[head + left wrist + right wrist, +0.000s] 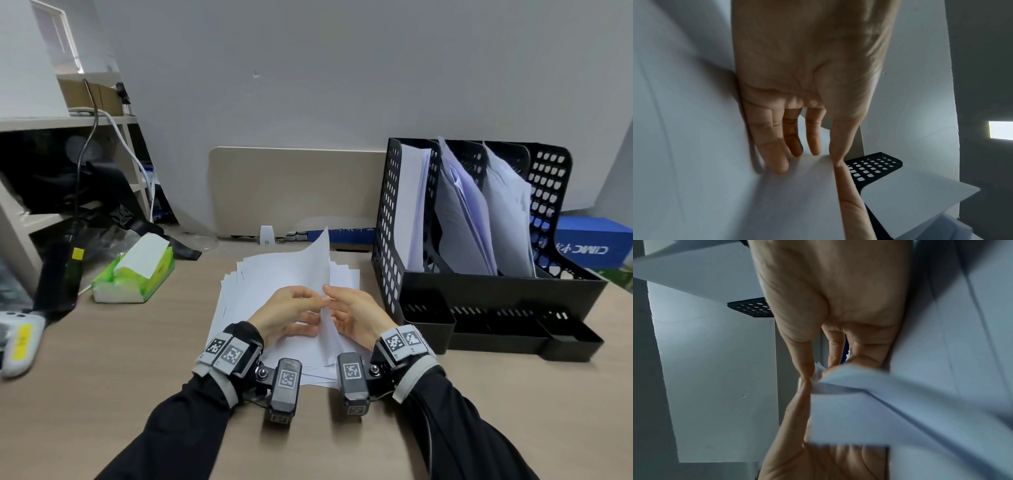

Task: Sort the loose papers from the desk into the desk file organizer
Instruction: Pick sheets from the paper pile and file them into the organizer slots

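While three slots of the organizer (pixel 479 219) already hold leaning white sheets, a fanned stack (pixel 260 284) of loose papers lies on the desk (pixel 137 359) in front of the person, so the sorting looks partly done with a good share left. Both hands sit over the stack and work one sheet (pixel 317 263), which stands lifted off the pile with its far corner curling up. At its near edge the left hand (pixel 286 313) and the right hand (pixel 356 317) meet, thumb and fingertips of each pinching the paper; the right wrist view shows the edge caught between thumb and finger, and the left wrist view shows the other fingers loosely spread on the sheet. My guess is that they are peeling a single sheet free from those beneath. Just right of the stack stands the organizer, its slots open toward the person and nothing between, though its low front tray (pixel 496 329) lies on the way. A tissue pack (pixel 135 277) sits well left, and a blue box (pixel 592 245) shows behind the organizer.
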`<action>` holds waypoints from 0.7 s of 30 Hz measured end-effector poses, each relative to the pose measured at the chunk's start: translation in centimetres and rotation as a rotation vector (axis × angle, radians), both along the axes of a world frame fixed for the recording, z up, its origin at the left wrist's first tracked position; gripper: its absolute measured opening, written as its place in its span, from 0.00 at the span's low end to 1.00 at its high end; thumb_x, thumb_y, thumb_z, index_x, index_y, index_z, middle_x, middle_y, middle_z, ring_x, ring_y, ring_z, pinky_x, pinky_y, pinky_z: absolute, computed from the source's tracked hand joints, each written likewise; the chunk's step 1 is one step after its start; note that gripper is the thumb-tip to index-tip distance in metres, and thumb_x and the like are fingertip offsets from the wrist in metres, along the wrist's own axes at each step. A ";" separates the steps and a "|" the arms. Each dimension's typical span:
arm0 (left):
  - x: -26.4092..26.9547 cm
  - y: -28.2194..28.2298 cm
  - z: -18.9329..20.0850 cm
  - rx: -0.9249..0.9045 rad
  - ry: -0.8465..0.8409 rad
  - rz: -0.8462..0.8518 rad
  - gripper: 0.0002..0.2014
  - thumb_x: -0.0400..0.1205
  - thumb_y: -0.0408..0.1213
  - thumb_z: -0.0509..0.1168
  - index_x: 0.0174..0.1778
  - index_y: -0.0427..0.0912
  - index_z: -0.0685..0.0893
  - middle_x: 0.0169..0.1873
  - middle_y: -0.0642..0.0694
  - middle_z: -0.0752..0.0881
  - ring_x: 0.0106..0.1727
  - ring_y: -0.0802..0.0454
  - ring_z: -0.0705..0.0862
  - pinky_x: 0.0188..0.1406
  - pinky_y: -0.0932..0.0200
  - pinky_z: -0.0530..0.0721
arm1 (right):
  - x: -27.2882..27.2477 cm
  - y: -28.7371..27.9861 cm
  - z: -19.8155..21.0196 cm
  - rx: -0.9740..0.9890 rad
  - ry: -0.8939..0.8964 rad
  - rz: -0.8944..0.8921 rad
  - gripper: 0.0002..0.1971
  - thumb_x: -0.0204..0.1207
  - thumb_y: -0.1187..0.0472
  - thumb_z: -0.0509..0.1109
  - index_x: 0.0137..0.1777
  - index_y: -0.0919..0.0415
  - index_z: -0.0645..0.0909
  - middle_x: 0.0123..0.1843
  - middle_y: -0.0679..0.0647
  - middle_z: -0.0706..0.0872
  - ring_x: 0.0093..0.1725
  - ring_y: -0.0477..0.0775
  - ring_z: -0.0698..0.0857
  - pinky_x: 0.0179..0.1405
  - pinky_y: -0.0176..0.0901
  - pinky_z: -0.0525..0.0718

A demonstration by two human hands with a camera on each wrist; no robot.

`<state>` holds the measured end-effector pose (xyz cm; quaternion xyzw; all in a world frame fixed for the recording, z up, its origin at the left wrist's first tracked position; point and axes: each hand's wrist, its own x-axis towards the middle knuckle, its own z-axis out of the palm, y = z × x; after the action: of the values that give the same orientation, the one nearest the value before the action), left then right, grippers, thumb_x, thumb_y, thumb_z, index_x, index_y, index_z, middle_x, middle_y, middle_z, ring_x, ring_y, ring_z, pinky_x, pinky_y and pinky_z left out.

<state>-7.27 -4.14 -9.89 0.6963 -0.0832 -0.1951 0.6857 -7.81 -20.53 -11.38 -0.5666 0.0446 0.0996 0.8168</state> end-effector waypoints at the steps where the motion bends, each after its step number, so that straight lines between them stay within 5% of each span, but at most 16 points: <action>1: 0.0 0.0 0.1 0.005 0.006 0.004 0.15 0.80 0.43 0.75 0.54 0.36 0.86 0.46 0.34 0.90 0.45 0.45 0.88 0.49 0.50 0.90 | 0.0 0.0 0.0 0.007 0.008 -0.009 0.23 0.78 0.57 0.76 0.66 0.72 0.81 0.45 0.63 0.89 0.34 0.52 0.85 0.31 0.38 0.85; 5: 0.2 0.0 0.2 -0.012 0.041 0.078 0.07 0.83 0.34 0.67 0.52 0.34 0.85 0.52 0.24 0.88 0.50 0.33 0.89 0.54 0.42 0.91 | 0.1 0.3 0.1 0.036 0.059 -0.055 0.11 0.81 0.63 0.71 0.58 0.70 0.81 0.38 0.62 0.84 0.27 0.50 0.79 0.24 0.36 0.82; 9: 0.6 0.3 0.1 -0.020 -0.035 0.333 0.05 0.83 0.24 0.63 0.47 0.34 0.83 0.37 0.39 0.83 0.34 0.49 0.84 0.32 0.62 0.84 | 0.2 0.2 0.1 0.029 0.102 -0.149 0.03 0.82 0.67 0.67 0.51 0.67 0.78 0.32 0.58 0.77 0.22 0.49 0.73 0.17 0.36 0.76; 17: 1.9 3.2 1.9 -0.646 0.014 0.419 0.12 0.87 0.34 0.65 0.66 0.38 0.79 0.55 0.40 0.87 0.47 0.46 0.87 0.44 0.52 0.89 | 0.1 0.0 0.3 -0.011 0.099 -0.224 0.04 0.82 0.63 0.69 0.51 0.65 0.80 0.36 0.59 0.85 0.25 0.51 0.76 0.18 0.35 0.74; 21: 2.6 4.8 1.6 -0.617 0.063 0.538 0.13 0.88 0.34 0.62 0.68 0.39 0.79 0.61 0.39 0.87 0.51 0.45 0.88 0.36 0.56 0.90 | 0.1 0.1 0.3 -0.050 0.108 -0.240 0.10 0.80 0.66 0.71 0.59 0.70 0.81 0.41 0.61 0.87 0.29 0.54 0.83 0.21 0.37 0.78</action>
<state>-4.72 0.62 -8.31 0.4484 0.0682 0.0041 0.8912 -7.70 -20.46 -11.08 -0.5710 0.1584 0.0304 0.8050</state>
